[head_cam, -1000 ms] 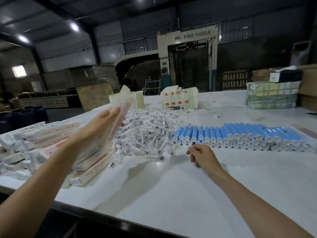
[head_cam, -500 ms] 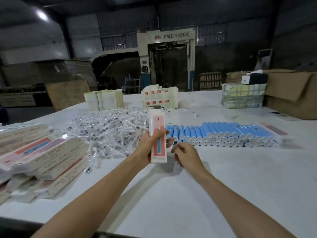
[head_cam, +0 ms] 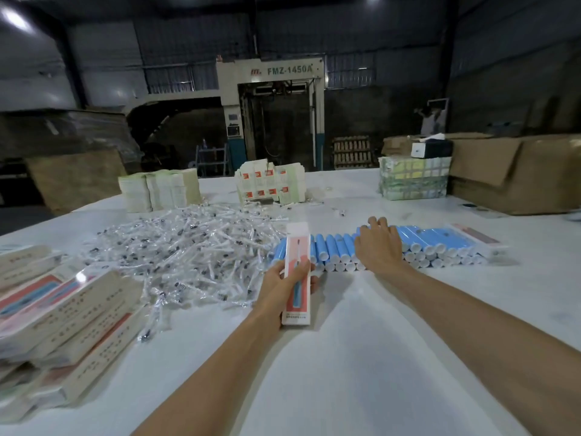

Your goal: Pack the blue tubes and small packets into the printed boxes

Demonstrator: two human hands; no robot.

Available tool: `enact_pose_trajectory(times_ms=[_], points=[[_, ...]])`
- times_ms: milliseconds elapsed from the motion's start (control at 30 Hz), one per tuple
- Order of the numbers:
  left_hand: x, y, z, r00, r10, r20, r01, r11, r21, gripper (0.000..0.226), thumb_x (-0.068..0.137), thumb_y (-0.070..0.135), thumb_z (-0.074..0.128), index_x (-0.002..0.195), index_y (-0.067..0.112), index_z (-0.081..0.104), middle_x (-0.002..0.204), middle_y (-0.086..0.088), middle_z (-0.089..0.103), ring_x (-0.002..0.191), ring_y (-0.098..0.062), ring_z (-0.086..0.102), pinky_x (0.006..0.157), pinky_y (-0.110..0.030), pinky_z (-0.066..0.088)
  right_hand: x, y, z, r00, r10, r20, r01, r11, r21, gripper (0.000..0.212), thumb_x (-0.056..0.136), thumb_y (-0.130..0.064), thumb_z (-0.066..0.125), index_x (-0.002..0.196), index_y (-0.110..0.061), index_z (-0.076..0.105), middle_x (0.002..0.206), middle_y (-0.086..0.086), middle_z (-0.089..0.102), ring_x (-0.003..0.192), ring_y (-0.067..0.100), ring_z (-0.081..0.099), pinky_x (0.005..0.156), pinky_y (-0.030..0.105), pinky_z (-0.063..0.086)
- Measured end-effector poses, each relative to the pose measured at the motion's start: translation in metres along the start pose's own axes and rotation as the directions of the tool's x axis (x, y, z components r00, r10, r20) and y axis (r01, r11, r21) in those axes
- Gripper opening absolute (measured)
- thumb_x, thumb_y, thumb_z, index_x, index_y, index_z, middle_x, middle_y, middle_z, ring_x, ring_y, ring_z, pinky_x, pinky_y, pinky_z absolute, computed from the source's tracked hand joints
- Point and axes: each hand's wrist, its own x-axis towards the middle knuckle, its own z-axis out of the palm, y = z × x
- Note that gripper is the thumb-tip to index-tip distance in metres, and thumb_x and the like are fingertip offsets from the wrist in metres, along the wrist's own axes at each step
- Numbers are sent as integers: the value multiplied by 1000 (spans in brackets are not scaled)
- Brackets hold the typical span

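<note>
The left hand (head_cam: 279,287) has its fingers clamped round an upright printed box (head_cam: 297,272) over the worktop (head_cam: 345,357), near centre. The right hand (head_cam: 377,247) lies on the row of blue tubes (head_cam: 434,243) just beyond; I cannot tell whether its bent fingers grip one. Small packets (head_cam: 188,247) are heaped to the left.

Packets (head_cam: 188,247) L of tubes (head_cam: 434,242), boxes (head_cam: 72,313) far L (all on table (head_cam: 345,372))

A broad white table (head_cam: 345,382) carried a loose heap of small packets (head_cam: 188,247) at its centre, a long row of blue tubes (head_cam: 430,240) just to the right, and stacked printed boxes (head_cam: 63,319) at the left edge. Along the far side stood pale paper stacks (head_cam: 160,190), red-marked cartons (head_cam: 270,184) and a wrapped bundle (head_cam: 413,179).
</note>
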Motion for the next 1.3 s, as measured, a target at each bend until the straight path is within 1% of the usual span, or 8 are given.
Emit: enact_pose_trajectory(times_ms=[267, 667, 833, 900, 967, 1100, 1167, 1300], points=[[5, -2, -1, 1000, 20, 17, -20, 1000, 1, 59, 83, 44, 86, 133, 21, 65, 110, -8, 82, 100, -32, 80, 85, -44, 67, -10, -3, 15, 998, -63, 28, 66, 988, -138, 29, 89, -3, 63, 117, -12, 59, 119, 9, 63, 119, 29, 49, 93, 33, 39], [-1, 5, -2, 994, 97, -49, -91, 990, 110, 80, 72, 57, 87, 143, 44, 52, 107, 0, 82, 80, -16, 81, 60, -24, 61, -19, -14, -11, 982, 70, 173, -80, 996, 49, 50, 88, 1, 70, 132, 3, 47, 130, 23, 50, 102, 29, 65, 72, 28, 45], [6, 1, -4, 999, 24, -47, -24, 1000, -6, 58, 95, 31, 82, 141, 43, 50, 113, -7, 82, 97, -29, 81, 87, -50, 66, -23, -16, -16, 971, 118, 207, -175, 943, 284, 67, 99, -3, 58, 153, 12, 21, 130, 25, 52, 112, 38, 60, 83, 39, 49], [7, 1, -6, 999, 34, -36, -34, 999, 12, 57, 97, 26, 80, 147, 28, 52, 116, -8, 81, 103, -33, 80, 98, -59, 61, -26, -20, -27, 953, 126, 274, -267, 774, 574, 54, 103, -3, 49, 152, 2, 27, 112, 15, 56, 94, 30, 60, 72, 39, 47], [5, 2, -5, 998, 70, 5, -70, 996, 51, 56, 96, 27, 81, 147, 22, 56, 113, -7, 82, 102, -32, 80, 100, -57, 61, -32, -25, -43, 942, 149, 300, -335, 409, 849, 47, 108, -7, 45, 153, -11, 33, 117, 10, 58, 91, 22, 60, 70, 37, 51], [3, 4, -2, 993, 95, 73, -100, 992, 75, 58, 93, 27, 83, 145, 18, 60, 116, -9, 82, 106, -33, 79, 104, -58, 59, -34, -34, -86, 975, 136, 175, -145, -205, 968, 31, 103, -2, 60, 133, -6, 53, 118, 12, 68, 101, 23, 75, 96, 50, 60], [3, 4, -1, 993, 88, 80, -94, 993, 77, 63, 91, 28, 84, 147, 18, 57, 119, -8, 81, 107, -33, 79, 103, -58, 59, -32, -39, -106, 993, 84, 86, -53, -341, 939, 32, 101, -6, 65, 131, -2, 53, 124, 20, 66, 108, 29, 75, 95, 51, 61], [3, 3, 1, 992, 86, 94, -91, 995, 46, 67, 89, 23, 85, 148, 20, 55, 122, -8, 80, 108, -33, 79, 104, -58, 59, -26, -50, -126, 995, 92, -43, 76, -399, 914, 50, 99, -10, 69, 138, -23, 41, 131, 18, 58, 110, 35, 74, 93, 47, 62]])
